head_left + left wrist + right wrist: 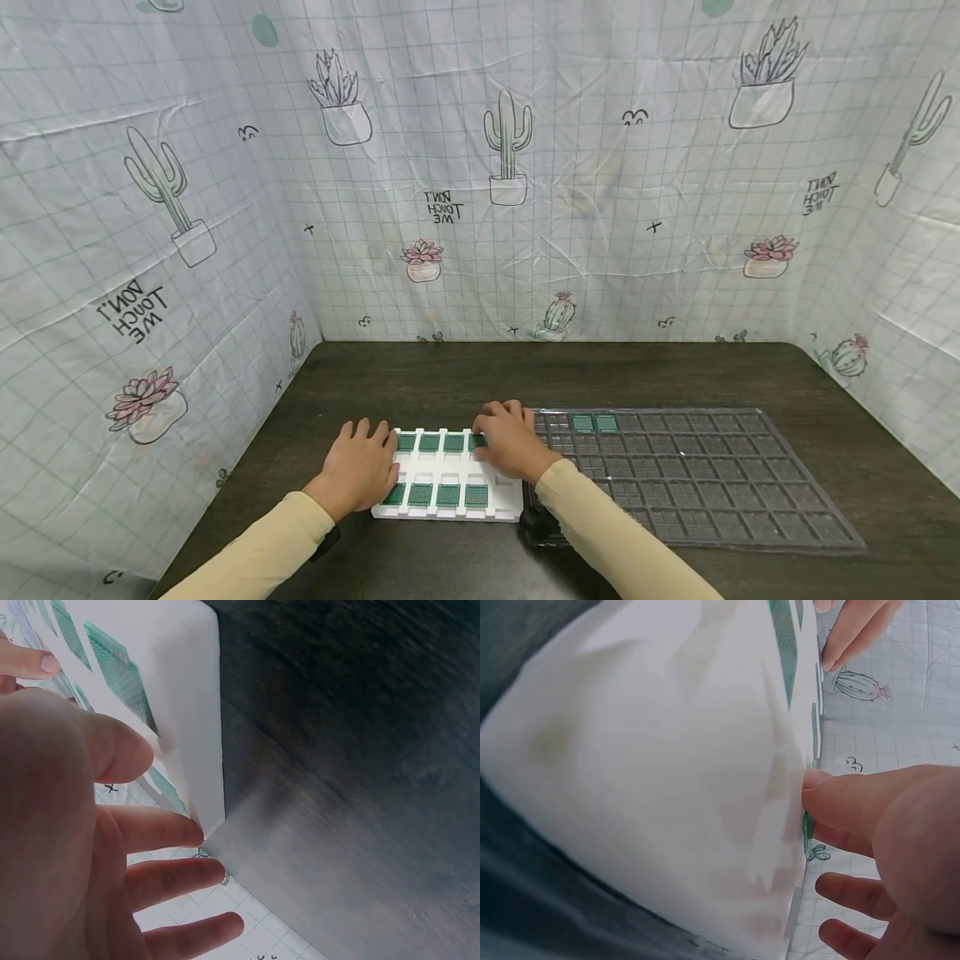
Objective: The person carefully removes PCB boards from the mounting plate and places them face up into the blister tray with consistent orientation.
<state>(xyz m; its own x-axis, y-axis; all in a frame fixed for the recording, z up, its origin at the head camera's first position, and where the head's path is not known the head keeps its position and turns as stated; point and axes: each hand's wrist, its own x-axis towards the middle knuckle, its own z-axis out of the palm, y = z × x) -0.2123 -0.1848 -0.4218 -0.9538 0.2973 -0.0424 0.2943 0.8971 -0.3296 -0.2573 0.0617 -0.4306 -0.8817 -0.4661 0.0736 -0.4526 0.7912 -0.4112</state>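
Note:
A white tray [506,502] with green square chips [447,495] set in two rows lies in front of me. My left hand [358,469] is at its left end, with the fingers spread and nearly straight. The left wrist view shows the thumb over the tray and the index fingertip right at its corner. At the back right of the tray, my right hand [513,439] pinches a green chip [808,829] between thumb and index finger. The other right fingers stand apart from the chip. From the head view the hand partly hides that chip.
A large clear plastic tray [693,477] with many square pockets lies right of the white tray. Two green chips [595,423] sit in its back row. Beneath the right wrist is a black object [537,523]. Patterned cloth [585,250] walls the dark table [420,375].

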